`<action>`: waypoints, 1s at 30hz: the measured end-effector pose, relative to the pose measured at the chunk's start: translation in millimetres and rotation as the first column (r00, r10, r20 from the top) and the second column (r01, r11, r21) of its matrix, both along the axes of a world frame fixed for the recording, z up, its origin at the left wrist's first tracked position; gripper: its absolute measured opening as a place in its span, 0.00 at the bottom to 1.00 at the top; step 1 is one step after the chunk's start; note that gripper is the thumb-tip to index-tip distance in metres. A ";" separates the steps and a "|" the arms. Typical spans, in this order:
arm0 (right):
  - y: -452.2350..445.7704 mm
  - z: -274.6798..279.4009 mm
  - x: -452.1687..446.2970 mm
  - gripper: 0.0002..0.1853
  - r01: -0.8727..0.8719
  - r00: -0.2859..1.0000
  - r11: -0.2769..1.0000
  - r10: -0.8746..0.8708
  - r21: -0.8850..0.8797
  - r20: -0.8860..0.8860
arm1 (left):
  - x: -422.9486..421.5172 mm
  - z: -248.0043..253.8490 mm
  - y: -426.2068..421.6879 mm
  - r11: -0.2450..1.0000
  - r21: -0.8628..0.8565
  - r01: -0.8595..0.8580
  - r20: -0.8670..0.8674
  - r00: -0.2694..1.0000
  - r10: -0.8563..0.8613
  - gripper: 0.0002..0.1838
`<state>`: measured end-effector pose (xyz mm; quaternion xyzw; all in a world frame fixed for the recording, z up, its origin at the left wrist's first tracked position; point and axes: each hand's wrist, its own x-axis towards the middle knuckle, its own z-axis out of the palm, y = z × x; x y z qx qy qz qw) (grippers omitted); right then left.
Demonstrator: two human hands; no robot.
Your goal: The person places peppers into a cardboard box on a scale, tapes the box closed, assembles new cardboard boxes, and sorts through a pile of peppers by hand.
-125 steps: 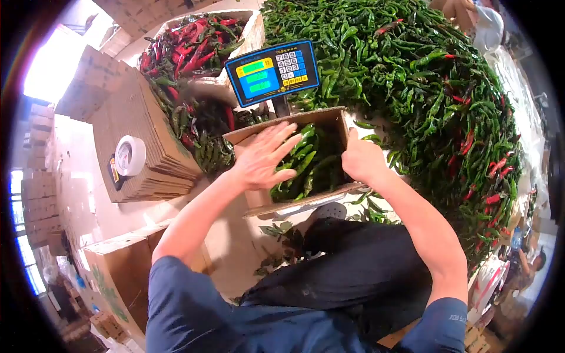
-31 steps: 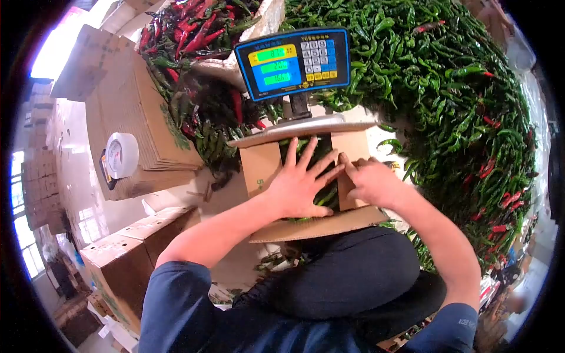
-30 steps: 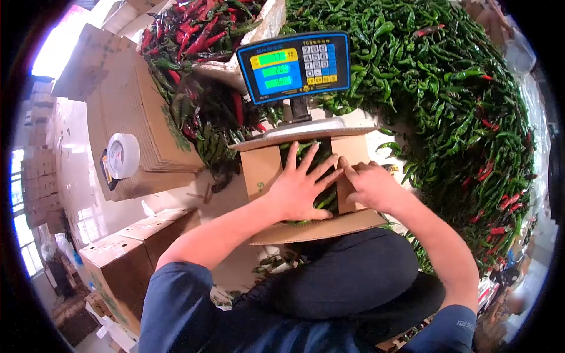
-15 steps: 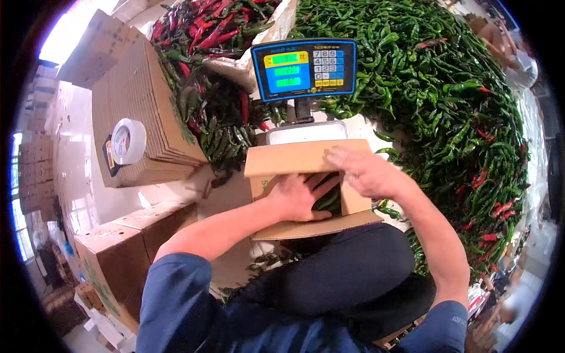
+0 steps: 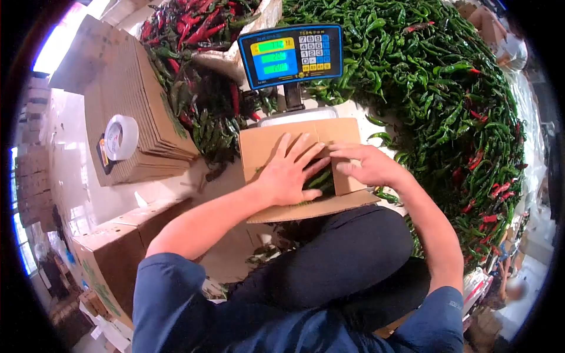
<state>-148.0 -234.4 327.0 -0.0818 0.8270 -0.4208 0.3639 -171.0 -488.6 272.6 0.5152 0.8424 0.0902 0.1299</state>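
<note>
An open cardboard box (image 5: 353,181) partly filled with green peppers (image 5: 322,183) sits in front of the person, just above the bent leg in dark trousers (image 5: 353,250), with the pale scale plate (image 5: 303,115) showing past its far edge. Its far flap (image 5: 259,141) leans inward over part of the opening, while the near flap (image 5: 329,210) spreads outward toward the leg. The left hand (image 5: 285,176) lies palm down with fingers spread, the fingertips on the far flap and the thumb near the peppers. The right hand (image 5: 374,166) is partly curled at the right end of the box, its index finger stretched to the far flap's corner; whether it grips the cardboard, I cannot tell. Beyond the box stands the lit scale display (image 5: 291,57). Left of it, red peppers (image 5: 197,29) fill a pale container (image 5: 268,23), and a tape roll (image 5: 130,138) rests against a stack of flattened cartons (image 5: 123,106). A broad heap of green chillies (image 5: 435,100) spreads along the right, dotted with red ones.
</note>
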 end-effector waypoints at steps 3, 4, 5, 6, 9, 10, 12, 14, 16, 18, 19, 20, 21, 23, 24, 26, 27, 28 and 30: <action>-10.1 11.3 30.0 0.50 -0.328 0.874 0.916 0.387 0.230 -0.295 | -3.6 -12.5 -0.3 0.997 0.079 0.018 -0.016 1.000 -0.016 0.44; -17.1 15.5 34.9 0.55 -0.379 0.866 0.897 0.430 0.226 -0.254 | -2.2 -13.5 1.0 0.997 0.081 0.020 -0.042 0.999 -0.016 0.44; -13.5 -2.9 42.3 0.60 -0.356 0.780 0.861 0.488 0.363 -0.391 | -1.6 -16.2 1.0 0.997 0.079 0.020 -0.049 0.999 -0.016 0.44; -18.8 0.8 37.8 0.57 -0.368 0.749 0.846 0.516 0.387 -0.416 | 0.0 -18.2 0.9 0.995 0.094 0.021 -0.049 0.999 -0.017 0.44; -14.7 -6.7 37.5 0.51 -0.269 0.576 0.821 0.556 0.503 -0.600 | 0.2 -15.6 -0.3 0.992 0.121 0.027 -0.082 0.996 -0.017 0.43; -12.0 -5.4 33.1 0.50 -0.199 0.542 0.840 0.524 0.506 -0.657 | 0.0 -13.6 0.6 0.994 0.106 0.032 -0.093 0.995 -0.022 0.41; -6.3 -9.8 22.4 0.48 -0.118 0.510 0.860 0.482 0.497 -0.712 | -3.4 -14.4 4.5 0.996 0.075 0.042 -0.110 0.993 -0.034 0.39; -5.5 -24.0 13.5 0.47 -0.089 0.532 0.873 0.449 0.480 -0.718 | -22.8 -19.0 0.4 0.989 0.050 0.140 -0.115 0.984 -0.133 0.33; -6.4 -41.9 14.2 0.45 -0.001 0.526 0.886 0.395 0.464 -0.753 | -48.9 -11.1 -8.8 0.983 0.133 0.130 0.230 0.960 -0.158 0.35; -9.6 -58.0 10.9 0.43 0.101 0.534 0.892 0.326 0.442 -0.780 | -49.3 -11.2 -9.2 0.996 0.069 0.058 0.107 0.992 -0.065 0.37; -11.6 -64.3 13.1 0.40 0.168 0.472 0.896 0.292 0.410 -0.832 | -47.6 -10.7 -8.5 0.999 0.040 0.031 0.045 0.998 -0.032 0.39; -12.6 -69.5 14.4 0.39 0.208 0.457 0.899 0.258 0.385 -0.851 | -47.3 -9.8 -6.9 1.000 0.016 0.002 -0.024 1.000 -0.002 0.40; -14.0 -73.7 14.4 0.38 0.243 0.436 0.902 0.228 0.358 -0.871 | -46.5 -8.8 -5.8 0.999 -0.005 -0.034 -0.097 0.995 0.033 0.41; -16.3 -82.3 23.6 0.34 0.284 0.413 0.914 0.155 0.289 -0.897 | -30.6 -7.9 -3.2 0.994 -0.018 -0.112 -0.152 0.982 0.108 0.44; -15.5 -87.0 24.1 0.34 0.304 0.407 0.912 0.138 0.276 -0.903 | -29.2 -9.9 0.0 0.992 -0.020 -0.128 -0.184 0.975 0.122 0.44; -15.9 -93.4 24.4 0.33 0.327 0.387 0.910 0.118 0.255 -0.914 | -23.9 -17.3 1.3 0.984 -0.013 -0.179 -0.249 0.953 0.170 0.44; -16.0 -91.9 23.3 0.33 0.321 0.394 0.921 0.081 0.220 -0.915 | -26.3 -17.5 0.1 0.985 -0.026 -0.170 -0.246 0.956 0.159 0.43; -15.6 -92.2 23.2 0.34 0.385 0.383 0.903 0.031 0.190 -0.923 | -27.3 -16.8 -0.7 0.986 -0.020 -0.166 -0.243 0.957 0.156 0.42; -13.0 -95.2 25.8 0.35 0.507 0.352 0.852 -0.071 0.126 -0.933 | -27.1 -13.9 1.8 0.988 -0.012 -0.155 -0.234 0.961 0.148 0.40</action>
